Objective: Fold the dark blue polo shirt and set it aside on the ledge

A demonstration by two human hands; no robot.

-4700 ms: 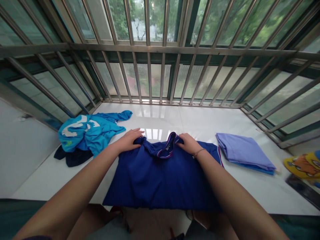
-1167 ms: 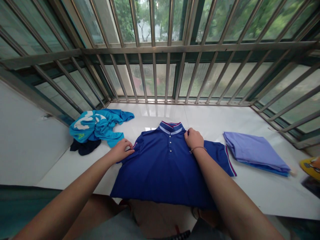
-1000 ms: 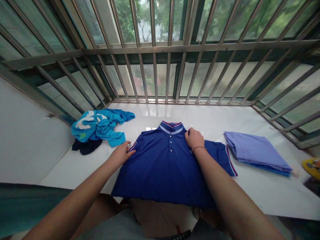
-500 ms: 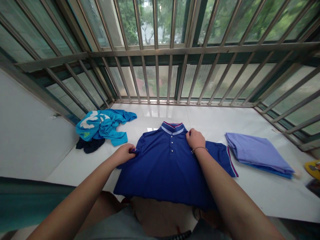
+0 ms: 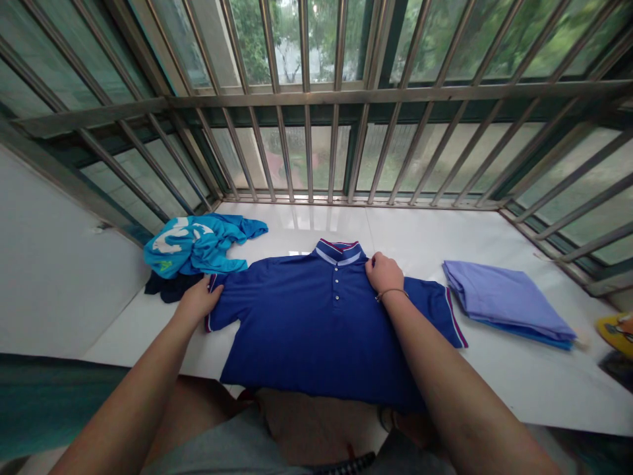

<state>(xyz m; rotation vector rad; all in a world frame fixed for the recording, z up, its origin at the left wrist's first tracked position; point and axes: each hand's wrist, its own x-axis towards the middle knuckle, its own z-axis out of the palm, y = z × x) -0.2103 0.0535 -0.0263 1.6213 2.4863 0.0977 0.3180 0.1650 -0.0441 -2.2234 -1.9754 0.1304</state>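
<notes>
A dark blue polo shirt [image 5: 301, 323] lies face up on the white ledge, its collar toward the window and its hem hanging over the near edge. My left hand [image 5: 198, 300] grips the cuff of the sleeve on the left, which is stretched out flat; the cuff has a red and white stripe. At the shoulder right of the collar, my right hand [image 5: 386, 272] is closed, fingers curled on the fabric. The other sleeve lies spread beyond my right wrist.
A crumpled bright blue shirt [image 5: 198, 244] lies at the left on a dark cloth [image 5: 173, 290]. Folded lilac fabric [image 5: 509, 297] sits at the right, with blue fabric under it. Metal bars [image 5: 306, 99] line the window behind. A yellow object [image 5: 616, 333] shows at the right edge.
My left hand has moved left with the cuff, drawing the bunched sleeve out straight. My right hand has stayed at the shoulder.
</notes>
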